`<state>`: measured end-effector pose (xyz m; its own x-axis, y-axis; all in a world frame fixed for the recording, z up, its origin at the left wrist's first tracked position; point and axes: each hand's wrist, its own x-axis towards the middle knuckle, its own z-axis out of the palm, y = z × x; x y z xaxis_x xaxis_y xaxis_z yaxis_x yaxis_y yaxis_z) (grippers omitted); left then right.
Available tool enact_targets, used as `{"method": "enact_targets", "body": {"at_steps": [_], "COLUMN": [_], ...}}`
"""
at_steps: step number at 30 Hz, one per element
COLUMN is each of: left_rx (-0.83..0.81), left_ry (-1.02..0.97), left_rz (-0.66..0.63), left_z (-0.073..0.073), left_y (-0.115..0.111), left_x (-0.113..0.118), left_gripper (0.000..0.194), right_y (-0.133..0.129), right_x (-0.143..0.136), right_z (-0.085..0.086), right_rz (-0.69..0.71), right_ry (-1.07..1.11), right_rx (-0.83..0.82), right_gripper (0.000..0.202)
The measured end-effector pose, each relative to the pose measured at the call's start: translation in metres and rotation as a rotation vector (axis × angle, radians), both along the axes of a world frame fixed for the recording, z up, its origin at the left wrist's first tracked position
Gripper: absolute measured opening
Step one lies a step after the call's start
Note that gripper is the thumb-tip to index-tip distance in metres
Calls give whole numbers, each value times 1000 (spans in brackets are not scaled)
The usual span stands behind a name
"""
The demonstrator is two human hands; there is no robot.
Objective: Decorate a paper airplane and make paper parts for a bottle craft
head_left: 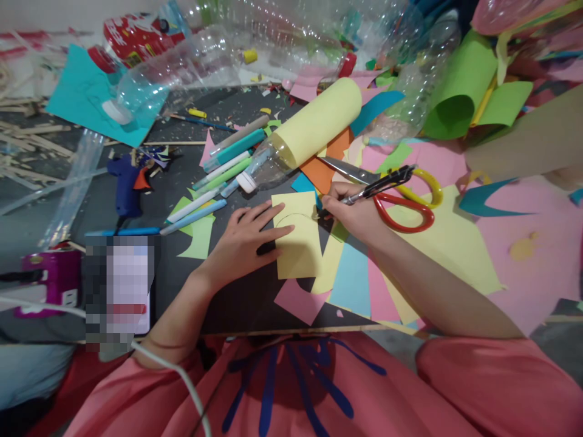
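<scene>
A small yellow paper (298, 255) lies on the dark table in front of me, with a thin curved line drawn across its upper part. My left hand (248, 240) rests flat with spread fingers, its fingertips on the paper's left side. At the paper's upper right edge, my right hand (341, 209) is closed round a black and silver pen (387, 183), its tip hidden by the fingers. Scissors with red and yellow handles (405, 212) lie just behind and right of that hand. A clear bottle wrapped in yellow paper (319, 121) lies beyond both hands.
Markers (232, 164) lie at the left, near a blue glue gun (125, 185) and a phone (130, 285). Coloured paper sheets (514, 255) cover the right side. Plastic bottles (282, 36) crowd the back. A green paper roll (460, 91) stands out at the back right.
</scene>
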<state>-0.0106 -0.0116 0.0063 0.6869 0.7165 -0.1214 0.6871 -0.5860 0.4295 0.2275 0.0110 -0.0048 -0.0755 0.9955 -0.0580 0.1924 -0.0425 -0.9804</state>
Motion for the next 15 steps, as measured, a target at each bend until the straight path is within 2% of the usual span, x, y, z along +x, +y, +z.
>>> {"method": "enact_targets", "body": {"at_steps": [9, 15], "left_rx": [18, -6], "left_ry": [-26, -8], "left_rz": [-19, -30], "left_z": [-3, -2], "left_y": [-2, -1], "left_x": [1, 1], "left_gripper": [31, 32], "right_y": [-1, 0], "right_x": [0, 0], "right_z": [3, 3], "right_rz": [31, 38], "right_ry": [-69, -41], "right_rx": [-20, -34], "right_gripper": [28, 28]}}
